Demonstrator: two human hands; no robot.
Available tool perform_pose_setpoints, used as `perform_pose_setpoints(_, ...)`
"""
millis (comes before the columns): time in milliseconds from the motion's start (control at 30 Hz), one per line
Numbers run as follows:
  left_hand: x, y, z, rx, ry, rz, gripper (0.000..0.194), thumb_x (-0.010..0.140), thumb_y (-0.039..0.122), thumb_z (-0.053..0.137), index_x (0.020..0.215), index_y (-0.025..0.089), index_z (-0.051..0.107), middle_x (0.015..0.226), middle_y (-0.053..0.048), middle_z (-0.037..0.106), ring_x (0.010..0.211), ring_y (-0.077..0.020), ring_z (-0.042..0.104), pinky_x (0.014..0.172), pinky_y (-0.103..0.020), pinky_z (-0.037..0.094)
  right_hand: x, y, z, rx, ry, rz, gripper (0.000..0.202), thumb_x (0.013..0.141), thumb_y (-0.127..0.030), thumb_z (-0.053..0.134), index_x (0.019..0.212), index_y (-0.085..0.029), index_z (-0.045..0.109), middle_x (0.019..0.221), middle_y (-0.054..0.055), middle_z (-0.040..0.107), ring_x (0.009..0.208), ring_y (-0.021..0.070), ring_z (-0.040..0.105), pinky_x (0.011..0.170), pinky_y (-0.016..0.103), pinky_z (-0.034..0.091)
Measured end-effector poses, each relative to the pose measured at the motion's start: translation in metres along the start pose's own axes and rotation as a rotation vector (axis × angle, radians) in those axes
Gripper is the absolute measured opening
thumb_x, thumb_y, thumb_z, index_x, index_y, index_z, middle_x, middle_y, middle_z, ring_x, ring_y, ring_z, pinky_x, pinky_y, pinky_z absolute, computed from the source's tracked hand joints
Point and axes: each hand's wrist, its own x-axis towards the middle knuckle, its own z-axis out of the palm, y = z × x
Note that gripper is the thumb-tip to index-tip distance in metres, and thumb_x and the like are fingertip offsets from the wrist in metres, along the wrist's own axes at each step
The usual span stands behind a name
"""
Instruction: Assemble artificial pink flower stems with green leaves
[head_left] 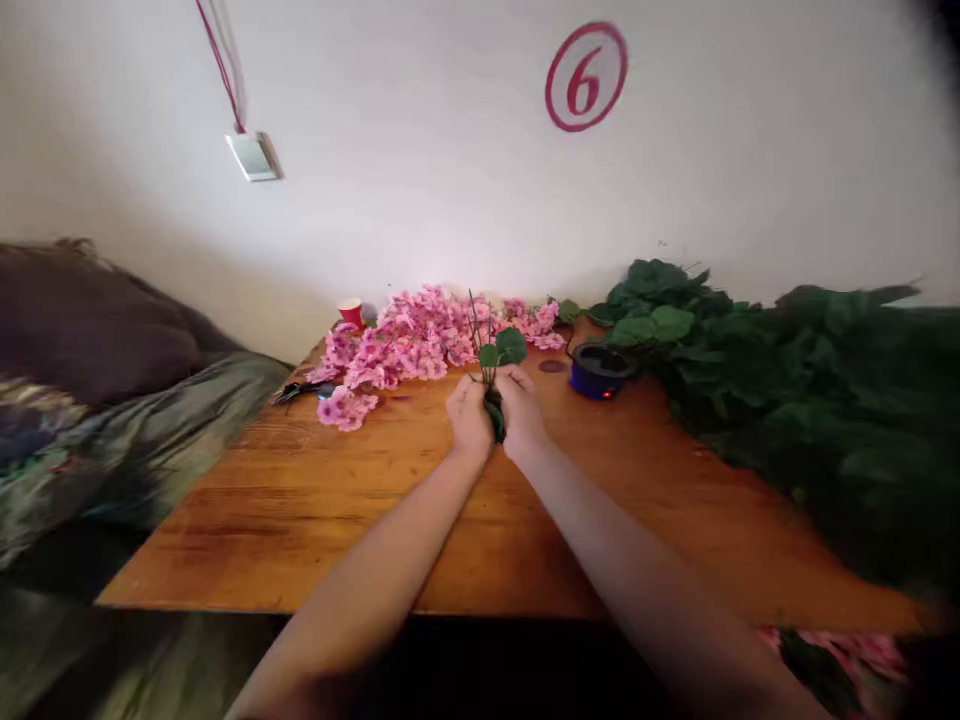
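While left hand [470, 415] and right hand [522, 408] grip one leafy bunch [510, 347] | one blue pot [586, 381] | one red cup [351, 315]

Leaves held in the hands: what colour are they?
The leaves are green, best seen in the head view.

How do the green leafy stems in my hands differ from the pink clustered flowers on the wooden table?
The green leafy stems are gripped by your left hand and right hand; the pink clustered flowers lie on the wooden table. The stems carry green leaves, the flowers pink petals. The stems make a small bunch, the flowers a larger spread. Both look plant-like.
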Motion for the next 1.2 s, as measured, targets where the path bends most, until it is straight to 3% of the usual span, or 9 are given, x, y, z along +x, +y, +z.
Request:
perform_pose_setpoints(300,0.001,0.001,0.01,0.085,0.033,-0.055,0.015,0.068,0.027,0.056,0.058,0.016,0.061,0.06,0.002,0.053,0.063,-0.0113,0.046,0.064,-0.024,0.038,0.005,0.002,-0.012,0.012,-0.031,0.008,0.01,0.062,-0.026,0.06,0.061,-0.021,0.052,0.064,-0.005,0.053,0.063,0.0118,0.046,0.063,0.026,0.036)
perform_pose_setpoints(633,0.002,0.0,0.009,0.131,0.05,-0.096,0.018,0.07,0.025,0.053,0.061,0.016,0.065,0.061,0.002,0.057,0.063,-0.012,0.049,0.064,-0.024,0.04,0.005,0.004,-0.012,0.08,-0.022,0.044,0.009,0.061,-0.023,0.063,0.06,-0.02,0.055,0.063,-0.005,0.055,0.064,0.0117,0.048,0.063,0.025,0.036)
perform_pose_setpoints(1200,0.001,0.003,0.006,0.173,0.095,-0.103,0.022,0.072,0.023,0.054,0.052,0.018,0.047,0.055,0.004,0.042,0.056,-0.0092,0.038,0.055,-0.023,0.032,0.004,0.009,-0.01,0.114,-0.022,0.109,0.014,0.057,-0.022,0.065,0.058,-0.021,0.05,0.06,-0.006,0.052,0.062,0.011,0.046,0.061,0.024,0.036)
